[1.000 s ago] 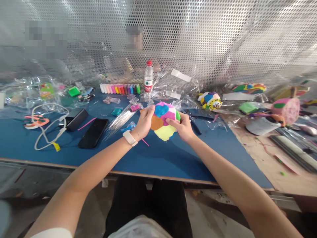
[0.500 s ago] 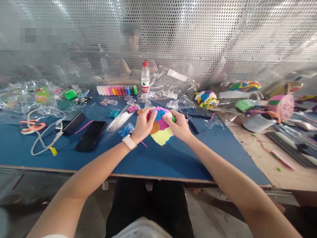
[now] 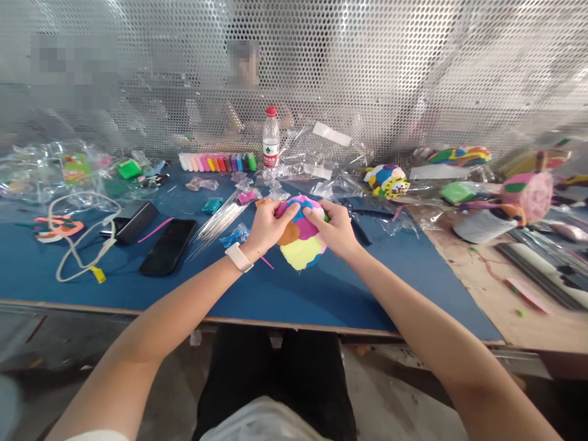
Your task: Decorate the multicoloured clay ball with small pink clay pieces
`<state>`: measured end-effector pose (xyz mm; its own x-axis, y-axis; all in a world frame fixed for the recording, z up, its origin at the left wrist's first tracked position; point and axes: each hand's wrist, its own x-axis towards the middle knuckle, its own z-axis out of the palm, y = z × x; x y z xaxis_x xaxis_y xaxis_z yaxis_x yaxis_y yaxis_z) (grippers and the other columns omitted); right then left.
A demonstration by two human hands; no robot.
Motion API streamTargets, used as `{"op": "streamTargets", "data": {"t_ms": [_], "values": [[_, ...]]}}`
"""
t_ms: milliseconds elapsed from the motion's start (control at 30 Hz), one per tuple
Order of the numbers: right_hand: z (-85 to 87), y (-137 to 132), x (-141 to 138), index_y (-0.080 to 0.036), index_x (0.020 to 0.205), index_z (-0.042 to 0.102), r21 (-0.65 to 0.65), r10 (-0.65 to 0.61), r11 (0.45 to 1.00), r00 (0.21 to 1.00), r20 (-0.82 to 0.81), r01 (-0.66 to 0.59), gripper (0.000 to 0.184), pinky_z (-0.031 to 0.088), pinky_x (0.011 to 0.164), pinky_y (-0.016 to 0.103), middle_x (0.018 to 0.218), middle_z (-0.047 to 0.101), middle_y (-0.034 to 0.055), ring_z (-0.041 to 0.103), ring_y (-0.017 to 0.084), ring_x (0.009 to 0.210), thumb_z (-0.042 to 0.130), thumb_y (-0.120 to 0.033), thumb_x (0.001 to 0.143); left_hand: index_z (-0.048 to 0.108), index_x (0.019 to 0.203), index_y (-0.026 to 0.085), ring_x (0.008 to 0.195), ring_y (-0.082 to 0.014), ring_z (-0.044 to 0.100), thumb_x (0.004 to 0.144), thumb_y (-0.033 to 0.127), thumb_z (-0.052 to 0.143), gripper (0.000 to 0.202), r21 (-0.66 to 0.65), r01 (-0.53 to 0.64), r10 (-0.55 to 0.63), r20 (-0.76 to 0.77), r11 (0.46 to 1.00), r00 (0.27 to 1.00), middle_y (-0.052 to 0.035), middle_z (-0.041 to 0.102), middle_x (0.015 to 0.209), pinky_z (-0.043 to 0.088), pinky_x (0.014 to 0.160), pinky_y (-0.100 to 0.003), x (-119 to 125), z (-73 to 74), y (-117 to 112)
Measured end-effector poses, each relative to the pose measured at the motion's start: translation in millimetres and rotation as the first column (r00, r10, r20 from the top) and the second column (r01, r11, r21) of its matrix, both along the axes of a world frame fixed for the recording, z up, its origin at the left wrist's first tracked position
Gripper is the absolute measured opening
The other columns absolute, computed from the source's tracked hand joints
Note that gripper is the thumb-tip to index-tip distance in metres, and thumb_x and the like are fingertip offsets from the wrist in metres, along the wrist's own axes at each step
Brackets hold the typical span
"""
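Observation:
A rounded piece covered in patches of coloured modelling clay is held up over the blue table mat, yellow at the bottom with magenta, blue, orange and green above. My left hand grips its left side, thumb pressed on the front. On the other side my right hand holds it, its thumb lying on the magenta and blue part. The fingers behind the piece are hidden. Left of my left hand lie a bundle of thin clear sticks and a blue clay packet.
A water bottle stands at the back beside a row of coloured clay sticks. To the left lie a black phone, a white cable and a dark box. Dark pliers and a clay turtle-like figure are on the right.
Both thumbs have shifted slightly inward on the clay-covered piece, which has tilted a little. The view has moved slightly; other things stay put.

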<state>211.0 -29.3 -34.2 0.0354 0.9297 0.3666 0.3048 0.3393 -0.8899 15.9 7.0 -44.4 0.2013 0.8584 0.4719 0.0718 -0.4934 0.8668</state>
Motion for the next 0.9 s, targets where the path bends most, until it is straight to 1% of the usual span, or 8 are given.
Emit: {"op": "streamTargets", "data": {"t_ms": [100, 167, 300, 400, 533, 633, 767, 900], "values": [[-3.0, 1, -1, -0.021, 0.077, 0.062, -0.012, -0.007, 1.000, 0.999, -0.052, 0.006, 0.056, 0.035, 0.057, 0.030, 0.071, 0.056, -0.0007, 0.046, 0.014, 0.066, 0.081, -0.072, 0.090, 0.036, 0.066, 0.022, 0.063, -0.0116, 0.028, 0.091, 0.078, 0.080, 0.075, -0.054, 0.037, -0.037, 0.005, 0.998, 0.999, 0.0046, 0.029, 0.066, 0.021, 0.059, -0.033, 0, -1.6, 1], [-3.7, 2, 0, -0.021, 0.079, 0.063, -0.066, 0.024, 0.997, 0.997, -0.074, -0.029, 0.053, 0.037, 0.056, 0.029, 0.072, 0.057, -0.0011, 0.048, 0.015, 0.066, 0.084, -0.070, 0.088, 0.036, 0.065, 0.022, 0.063, -0.0112, 0.027, 0.084, 0.079, 0.085, 0.077, -0.082, 0.050, -0.050, 0.001, 0.995, 0.999, 0.0048, 0.029, 0.066, 0.020, 0.058, -0.032, -1, -3.7, 4], [-2.3, 2, 3, -0.021, 0.086, 0.068, -0.124, 0.097, 0.987, 0.995, -0.039, -0.101, 0.050, 0.039, 0.056, 0.028, 0.075, 0.061, -0.0007, 0.051, 0.015, 0.067, 0.087, -0.068, 0.087, 0.035, 0.066, 0.022, 0.064, -0.0107, 0.026, 0.077, 0.079, 0.091, 0.080, -0.115, 0.064, -0.062, 0.020, 0.991, 0.998, 0.0053, 0.029, 0.066, 0.020, 0.057, -0.031, -2, -9.0, 8], [-3.2, 4, 5, -0.019, 0.089, 0.072, -0.105, 0.096, 0.990, 0.995, 0.001, -0.095, 0.049, 0.040, 0.057, 0.028, 0.076, 0.063, 0.0003, 0.051, 0.015, 0.068, 0.086, -0.066, 0.088, 0.039, 0.066, 0.022, 0.064, -0.0108, 0.027, 0.083, 0.078, 0.087, 0.076, -0.137, 0.080, -0.075, 0.042, 0.987, 0.996, 0.0045, 0.030, 0.067, 0.020, 0.058, -0.031, -1, -11.3, 8], [-9.2, 8, 7, -0.020, 0.087, 0.072, -0.079, 0.020, 0.997, 0.999, -0.038, -0.023, 0.045, 0.041, 0.057, 0.028, 0.075, 0.064, 0.0001, 0.051, 0.015, 0.066, 0.087, -0.062, 0.086, 0.048, 0.067, 0.022, 0.062, -0.0123, 0.033, 0.093, 0.081, 0.074, 0.071, -0.196, 0.134, -0.116, 0.098, 0.972, 0.988, 0.0017, 0.038, 0.066, 0.024, 0.058, -0.032, 3, -13.2, 6], [-12.9, 11, 9, -0.021, 0.086, 0.071, -0.087, 0.006, 0.996, 0.996, -0.086, -0.014, 0.043, 0.043, 0.057, 0.028, 0.075, 0.066, -0.0006, 0.052, 0.015, 0.065, 0.090, -0.060, 0.084, 0.051, 0.064, 0.022, 0.060, -0.0130, 0.036, 0.092, 0.082, 0.076, 0.070, -0.196, 0.134, -0.116, 0.099, 0.971, 0.988, 0.0003, 0.042, 0.063, 0.027, 0.056, -0.032, 4, -16.7, 8], [-11.8, 13, 11, -0.021, 0.091, 0.076, -0.147, 0.066, 0.986, 0.990, -0.122, -0.084, 0.050, 0.046, 0.058, 0.029, 0.077, 0.070, 0.0011, 0.056, 0.016, 0.065, 0.086, -0.070, 0.087, 0.057, 0.065, 0.022, 0.058, -0.0128, 0.038, 0.091, 0.081, 0.077, 0.068, -0.152, 0.109, -0.103, 0.049, 0.982, 0.994, 0.0000, 0.045, 0.061, 0.026, 0.054, -0.032, 2, -19.4, 12], [-10.1, 12, 10, -0.020, 0.071, 0.066, -0.127, 0.043, 0.990, 0.992, -0.119, -0.058, 0.066, 0.035, 0.053, 0.029, 0.065, 0.059, 0.0000, 0.047, 0.013, 0.058, 0.076, -0.083, 0.091, 0.057, 0.065, 0.022, 0.059, -0.0137, 0.041, 0.096, 0.081, 0.071, 0.068, -0.088, 0.118, -0.120, -0.022, 0.989, 0.993, -0.0003, 0.046, 0.061, 0.028, 0.056, -0.033, -1, -15.8, 12]]}}
